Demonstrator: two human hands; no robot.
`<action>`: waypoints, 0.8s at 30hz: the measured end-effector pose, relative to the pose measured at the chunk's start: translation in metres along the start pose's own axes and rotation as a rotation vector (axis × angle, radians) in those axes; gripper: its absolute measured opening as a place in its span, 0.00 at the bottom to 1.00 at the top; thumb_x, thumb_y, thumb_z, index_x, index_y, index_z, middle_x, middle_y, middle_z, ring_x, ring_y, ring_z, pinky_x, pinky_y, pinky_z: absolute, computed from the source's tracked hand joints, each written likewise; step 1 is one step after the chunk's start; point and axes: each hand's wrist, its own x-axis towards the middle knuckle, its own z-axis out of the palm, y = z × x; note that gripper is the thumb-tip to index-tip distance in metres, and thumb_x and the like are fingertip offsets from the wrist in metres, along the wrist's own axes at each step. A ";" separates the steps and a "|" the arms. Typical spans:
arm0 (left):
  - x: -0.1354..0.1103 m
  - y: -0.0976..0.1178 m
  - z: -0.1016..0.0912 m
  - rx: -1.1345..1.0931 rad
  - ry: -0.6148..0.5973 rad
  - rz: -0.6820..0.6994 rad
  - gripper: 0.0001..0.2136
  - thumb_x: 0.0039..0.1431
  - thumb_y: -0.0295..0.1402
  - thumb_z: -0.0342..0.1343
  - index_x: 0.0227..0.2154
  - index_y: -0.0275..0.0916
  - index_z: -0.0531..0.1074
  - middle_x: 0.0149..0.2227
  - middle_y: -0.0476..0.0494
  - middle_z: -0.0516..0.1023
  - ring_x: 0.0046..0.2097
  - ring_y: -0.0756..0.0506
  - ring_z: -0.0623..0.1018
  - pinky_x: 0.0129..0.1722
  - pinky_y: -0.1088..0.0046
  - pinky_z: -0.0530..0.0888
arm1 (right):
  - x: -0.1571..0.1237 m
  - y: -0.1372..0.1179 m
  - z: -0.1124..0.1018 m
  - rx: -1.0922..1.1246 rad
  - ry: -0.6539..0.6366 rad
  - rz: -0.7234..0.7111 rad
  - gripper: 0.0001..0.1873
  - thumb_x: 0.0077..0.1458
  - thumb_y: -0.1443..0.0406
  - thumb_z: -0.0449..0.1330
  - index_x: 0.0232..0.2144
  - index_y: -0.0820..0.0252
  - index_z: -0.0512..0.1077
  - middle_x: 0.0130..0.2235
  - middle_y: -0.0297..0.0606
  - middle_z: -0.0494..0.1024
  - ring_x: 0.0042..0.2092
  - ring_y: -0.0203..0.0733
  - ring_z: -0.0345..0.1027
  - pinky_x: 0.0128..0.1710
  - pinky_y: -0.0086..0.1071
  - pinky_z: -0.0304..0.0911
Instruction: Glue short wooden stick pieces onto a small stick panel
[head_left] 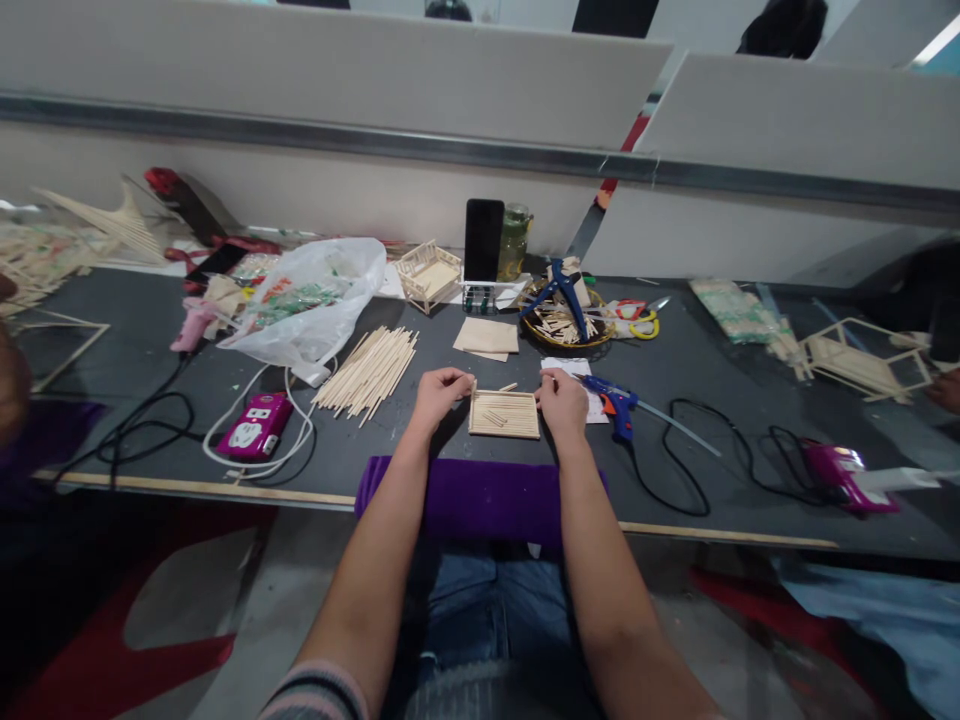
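Note:
A small rectangular tray of glued wooden sticks (pixel 514 425) lies on the dark table before me, with a few short stick pieces loose on its slatted floor. At its upper left corner, my left hand (pixel 442 395) pinches with thumb and forefinger. My right hand (pixel 566 402) is closed at the upper right corner, fingertips against the edge; part of its grip is hidden. One short stick (pixel 508 387) sits by the far rim between the hands. Beside my right hand rests a blue glue gun (pixel 621 408), partly over a white paper (pixel 598 407).
Loose sticks (pixel 367 372) are piled left, near a plastic bag (pixel 315 295) and pink power strip (pixel 256 427). Behind stand a stick model (pixel 429 275), phone (pixel 484 240), jar (pixel 514 243) and basket (pixel 551 335). Scissors (pixel 643 318) lie right. A purple cloth roll (pixel 491 498) lines the edge.

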 end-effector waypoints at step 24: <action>0.002 -0.002 0.000 -0.020 0.015 -0.020 0.11 0.40 0.39 0.64 0.20 0.35 0.76 0.19 0.47 0.74 0.23 0.51 0.71 0.26 0.75 0.68 | 0.001 0.004 0.002 0.036 0.010 -0.026 0.17 0.56 0.65 0.48 0.41 0.57 0.75 0.31 0.38 0.79 0.32 0.40 0.70 0.34 0.30 0.59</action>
